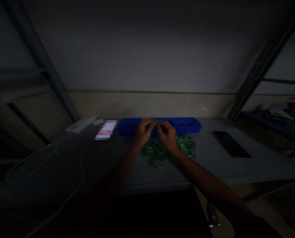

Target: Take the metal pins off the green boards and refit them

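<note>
My left hand [144, 131] and my right hand [167, 133] meet fingertip to fingertip in front of the blue bins. Between them they pinch a small pale part [156, 122], too small and dim to name. Under and behind my wrists lies a heap of green pieces [152, 150], some with thin metal ends sticking out at the right. A long blue bin [126, 127] stands behind my hands, partly covered by them. A second blue bin [188, 125] adjoins it on the right.
A dark phone [231, 144] lies on the grey table [204, 168] at right. To the left are a lit, blurred-out screen [106, 130], a white power strip or box [80, 125] and a pale cable [82, 162]. Metal posts [60, 89] rise at both sides before the wall.
</note>
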A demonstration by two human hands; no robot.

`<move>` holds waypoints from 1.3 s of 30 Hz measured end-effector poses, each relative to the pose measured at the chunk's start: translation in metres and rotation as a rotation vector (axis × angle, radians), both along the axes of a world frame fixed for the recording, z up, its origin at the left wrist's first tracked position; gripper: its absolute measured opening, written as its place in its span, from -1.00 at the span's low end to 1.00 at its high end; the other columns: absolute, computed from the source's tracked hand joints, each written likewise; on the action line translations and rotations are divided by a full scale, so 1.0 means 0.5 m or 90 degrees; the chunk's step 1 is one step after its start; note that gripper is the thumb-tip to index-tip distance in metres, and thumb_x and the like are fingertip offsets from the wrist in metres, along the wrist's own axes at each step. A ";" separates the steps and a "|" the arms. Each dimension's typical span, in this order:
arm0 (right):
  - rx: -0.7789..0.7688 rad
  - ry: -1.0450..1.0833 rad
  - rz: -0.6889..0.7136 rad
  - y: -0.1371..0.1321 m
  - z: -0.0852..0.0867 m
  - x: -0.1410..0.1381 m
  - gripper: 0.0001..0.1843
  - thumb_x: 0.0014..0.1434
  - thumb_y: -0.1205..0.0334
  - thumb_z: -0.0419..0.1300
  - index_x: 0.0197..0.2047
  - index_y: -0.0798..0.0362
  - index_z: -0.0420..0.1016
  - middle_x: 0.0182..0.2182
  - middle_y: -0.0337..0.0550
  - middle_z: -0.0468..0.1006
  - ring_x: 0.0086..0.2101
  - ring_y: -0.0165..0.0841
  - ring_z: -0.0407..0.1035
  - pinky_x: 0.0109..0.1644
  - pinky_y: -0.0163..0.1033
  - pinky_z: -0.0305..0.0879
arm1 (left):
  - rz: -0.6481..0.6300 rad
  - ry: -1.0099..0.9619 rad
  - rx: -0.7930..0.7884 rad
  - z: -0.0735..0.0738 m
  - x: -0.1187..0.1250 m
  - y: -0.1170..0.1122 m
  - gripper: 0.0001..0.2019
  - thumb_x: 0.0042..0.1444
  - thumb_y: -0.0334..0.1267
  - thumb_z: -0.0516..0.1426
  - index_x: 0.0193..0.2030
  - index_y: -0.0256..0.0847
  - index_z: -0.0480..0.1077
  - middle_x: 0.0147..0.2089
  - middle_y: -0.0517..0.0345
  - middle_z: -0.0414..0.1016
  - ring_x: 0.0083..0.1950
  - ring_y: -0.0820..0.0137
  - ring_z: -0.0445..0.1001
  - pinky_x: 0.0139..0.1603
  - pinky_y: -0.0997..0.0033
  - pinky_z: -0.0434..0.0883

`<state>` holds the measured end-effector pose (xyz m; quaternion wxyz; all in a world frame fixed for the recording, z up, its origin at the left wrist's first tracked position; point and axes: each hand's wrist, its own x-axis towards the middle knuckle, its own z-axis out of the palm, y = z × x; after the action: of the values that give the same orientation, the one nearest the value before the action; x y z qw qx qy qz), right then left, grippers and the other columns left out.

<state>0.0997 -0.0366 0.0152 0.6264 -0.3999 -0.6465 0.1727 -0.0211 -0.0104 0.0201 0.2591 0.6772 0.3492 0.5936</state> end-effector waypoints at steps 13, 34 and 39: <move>-0.036 0.095 -0.005 0.013 -0.020 -0.007 -0.83 0.06 0.16 0.08 -0.39 0.03 0.43 -0.44 -0.21 0.44 -0.40 -0.37 0.29 -0.28 -0.27 0.22 | 0.028 0.033 0.040 -0.008 0.008 -0.001 -0.87 0.03 -0.23 0.13 -0.44 -0.21 0.43 -0.22 0.05 0.40 -0.11 0.31 0.41 -0.02 0.29 0.33; -0.183 0.121 0.073 0.027 -0.005 0.004 -0.76 -0.03 0.08 0.11 -0.45 0.09 0.42 -0.58 -0.27 0.40 -0.54 -0.43 0.23 -0.45 -0.32 0.13 | 0.032 -0.005 -0.070 0.002 -0.005 0.006 -0.79 0.07 -0.14 0.08 -0.35 -0.24 0.43 -0.35 0.14 0.49 -0.27 0.36 0.44 -0.25 0.46 0.32; -0.212 0.117 0.095 0.025 -0.001 0.008 -0.77 -0.07 0.09 0.14 -0.47 0.10 0.42 -0.58 -0.26 0.40 -0.53 -0.43 0.23 -0.44 -0.33 0.14 | 0.056 0.057 -0.025 0.005 -0.005 0.002 -0.82 0.08 -0.20 0.06 -0.34 -0.24 0.41 -0.35 0.14 0.50 -0.27 0.38 0.44 -0.22 0.46 0.32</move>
<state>0.1036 -0.0242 0.0147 0.5932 -0.4314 -0.5773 0.3588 -0.0234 -0.0094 0.0224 0.2304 0.6819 0.4012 0.5665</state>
